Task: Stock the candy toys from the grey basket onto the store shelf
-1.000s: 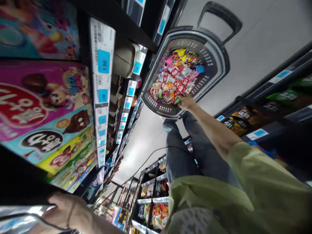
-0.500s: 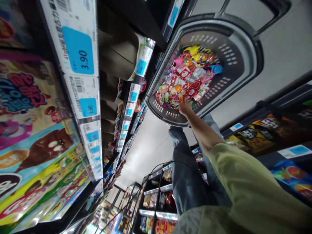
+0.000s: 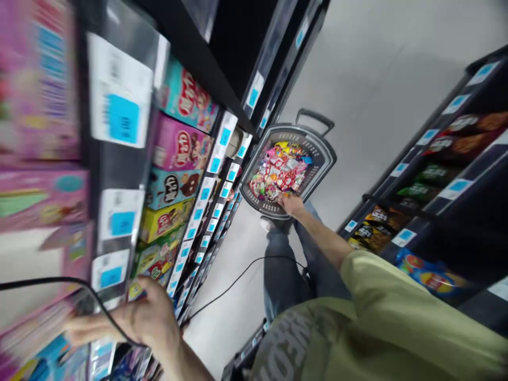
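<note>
The right hand (image 3: 290, 203) reaches over the edge of the grey basket (image 3: 327, 161) nearest the person's legs, its fingertips at the border of the contents; whether the fingers grip anything cannot be told. The left hand (image 3: 153, 315) is spread beside the left-hand shelving, thumb apart from extended fingers, with a black cable (image 3: 103, 312) running across it; contact with the shelf edge cannot be confirmed.

The basket sits on the pale floor (image 3: 373, 79), close beside the lower left-hand shelves, its handle (image 3: 315, 117) standing out from the far edge. Brightly coloured packets (image 3: 281, 172) fill the middle of its base, with yellow pieces toward the far edge and a blue piece (image 3: 307, 159) toward the handle-side corner. The right forearm (image 3: 323, 235) covers part of the near edge.

On the left-hand shelving, a row of boxes (image 3: 180, 144) in teal, pink, pale blue, yellow and green stands behind price labels (image 3: 216, 165). On the right, dark snack bags (image 3: 377, 227) and a blue bag (image 3: 431, 272) occupy other shelves. A second stretch of cable (image 3: 242, 275) passes over the floor and in front of the jeans (image 3: 283, 272), just below the basket.
</note>
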`<act>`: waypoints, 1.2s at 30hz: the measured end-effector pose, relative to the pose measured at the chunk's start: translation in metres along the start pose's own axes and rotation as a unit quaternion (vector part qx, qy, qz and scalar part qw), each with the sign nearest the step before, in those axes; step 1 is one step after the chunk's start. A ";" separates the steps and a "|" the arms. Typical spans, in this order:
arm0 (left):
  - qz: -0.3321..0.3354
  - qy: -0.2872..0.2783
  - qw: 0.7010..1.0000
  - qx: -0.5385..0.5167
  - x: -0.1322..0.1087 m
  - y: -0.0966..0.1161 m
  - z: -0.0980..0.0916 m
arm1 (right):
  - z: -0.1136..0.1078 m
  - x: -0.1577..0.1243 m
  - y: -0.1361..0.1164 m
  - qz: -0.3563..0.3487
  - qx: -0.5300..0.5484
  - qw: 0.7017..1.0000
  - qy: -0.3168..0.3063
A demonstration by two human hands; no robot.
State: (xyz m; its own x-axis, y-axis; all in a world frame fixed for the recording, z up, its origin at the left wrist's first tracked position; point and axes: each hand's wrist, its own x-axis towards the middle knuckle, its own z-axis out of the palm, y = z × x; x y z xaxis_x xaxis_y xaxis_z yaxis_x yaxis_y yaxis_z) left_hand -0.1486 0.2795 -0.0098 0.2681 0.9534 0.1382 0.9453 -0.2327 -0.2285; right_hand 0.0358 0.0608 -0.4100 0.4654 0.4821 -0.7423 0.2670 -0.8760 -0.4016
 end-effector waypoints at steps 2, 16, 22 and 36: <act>-0.017 0.068 0.997 -0.026 -0.001 -0.001 -0.007 | -0.010 -0.033 -0.015 -0.002 0.004 1.000 0.021; 0.078 -0.013 0.996 -0.051 -0.014 -0.038 -0.047 | -0.005 -0.274 -0.138 -0.261 0.388 0.880 0.082; 0.108 -0.032 0.992 -0.051 -0.013 -0.052 -0.041 | -0.022 -0.322 -0.184 -0.146 0.575 0.802 -0.066; 0.126 -0.022 0.986 -0.104 -0.016 -0.062 -0.032 | -0.114 -0.411 -0.257 -0.250 0.691 0.671 -0.103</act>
State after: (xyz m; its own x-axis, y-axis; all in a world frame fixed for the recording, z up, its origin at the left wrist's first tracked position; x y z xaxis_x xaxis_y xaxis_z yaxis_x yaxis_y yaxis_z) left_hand -0.2058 0.2728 0.0327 0.4962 0.8662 0.0593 0.8681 -0.4941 -0.0474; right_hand -0.1278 0.0888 0.0597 0.4455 0.8320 -0.3308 -0.7562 0.1518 -0.6365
